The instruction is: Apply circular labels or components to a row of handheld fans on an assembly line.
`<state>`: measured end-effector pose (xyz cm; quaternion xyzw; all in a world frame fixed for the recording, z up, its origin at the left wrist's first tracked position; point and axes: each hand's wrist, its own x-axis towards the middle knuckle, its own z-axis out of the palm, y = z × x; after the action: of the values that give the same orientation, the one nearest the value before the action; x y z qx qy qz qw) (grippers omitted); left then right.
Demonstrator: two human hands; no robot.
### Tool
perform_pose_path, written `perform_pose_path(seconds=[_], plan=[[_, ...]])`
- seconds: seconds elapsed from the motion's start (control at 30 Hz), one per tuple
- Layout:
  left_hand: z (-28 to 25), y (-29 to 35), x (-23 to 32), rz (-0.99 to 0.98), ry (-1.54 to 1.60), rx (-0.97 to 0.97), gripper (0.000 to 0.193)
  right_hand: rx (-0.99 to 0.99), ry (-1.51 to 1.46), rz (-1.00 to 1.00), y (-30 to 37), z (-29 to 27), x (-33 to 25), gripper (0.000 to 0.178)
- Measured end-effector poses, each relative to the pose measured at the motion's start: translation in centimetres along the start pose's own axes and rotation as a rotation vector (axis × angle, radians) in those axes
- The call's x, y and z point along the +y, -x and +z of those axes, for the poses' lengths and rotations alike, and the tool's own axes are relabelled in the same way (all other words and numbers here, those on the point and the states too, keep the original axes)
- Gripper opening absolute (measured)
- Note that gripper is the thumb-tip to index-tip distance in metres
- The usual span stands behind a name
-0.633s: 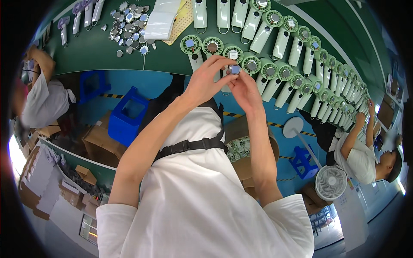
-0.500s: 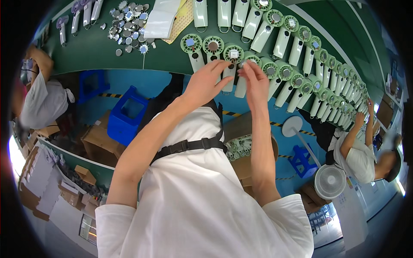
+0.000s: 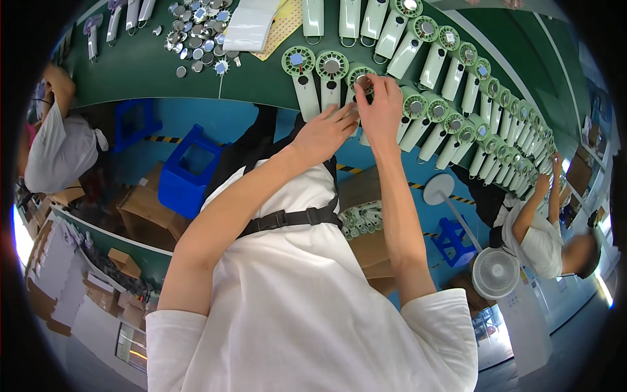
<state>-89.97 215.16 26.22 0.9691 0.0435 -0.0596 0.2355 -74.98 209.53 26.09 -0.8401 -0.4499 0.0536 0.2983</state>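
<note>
A row of green handheld fans with pale handles lies along the table's near edge. My right hand (image 3: 382,108) comes from above onto one fan head (image 3: 358,70), fingers pinched at the round metal disc (image 3: 363,81) in its middle. The fingertips partly hide the disc. My left hand (image 3: 324,136) lies lower, fingers stretched out across that fan's handle, which is mostly covered. Just to the left are a fan with a bare grey disc (image 3: 332,67) and one with a blue square on its disc (image 3: 297,59).
Loose metal discs (image 3: 199,39) are heaped at the far left, beside white sheets (image 3: 249,25) and a yellow perforated sheet (image 3: 285,29). More fans curve away right. Blue stools (image 3: 189,173), a white pedestal fan (image 3: 495,273) and a co-worker (image 3: 539,228) stand around.
My right hand has moved left and down onto the fan head, whose centre showed a white square and now shows a round disc. My left hand has dropped back toward the handle.
</note>
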Motion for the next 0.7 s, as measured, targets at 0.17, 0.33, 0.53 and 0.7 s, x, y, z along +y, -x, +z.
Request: perform_pose_path(seconds=[0.17, 0.33, 0.53, 0.7], plan=[[0.1, 0.2, -0.1, -0.021, 0.029, -0.034, 0.044, -0.030, 0.038, 0.022, -0.2, 0.0, -0.2, 0.025], [0.1, 0.3, 0.1, -0.038, 0.015, -0.055, 0.044, -0.067, 0.022, 0.033, -0.6, -0.5, -0.5, 0.024], [0.0, 0.2, -0.1, -0.026, 0.031, -0.080, 0.046, -0.185, -0.103, 0.147, -0.8, -0.4, -0.2, 0.020], [-0.1, 0.3, -0.2, 0.005, 0.007, -0.082, 0.050, -0.227, -0.117, 0.156, -1.6, -0.6, -0.4, 0.020]])
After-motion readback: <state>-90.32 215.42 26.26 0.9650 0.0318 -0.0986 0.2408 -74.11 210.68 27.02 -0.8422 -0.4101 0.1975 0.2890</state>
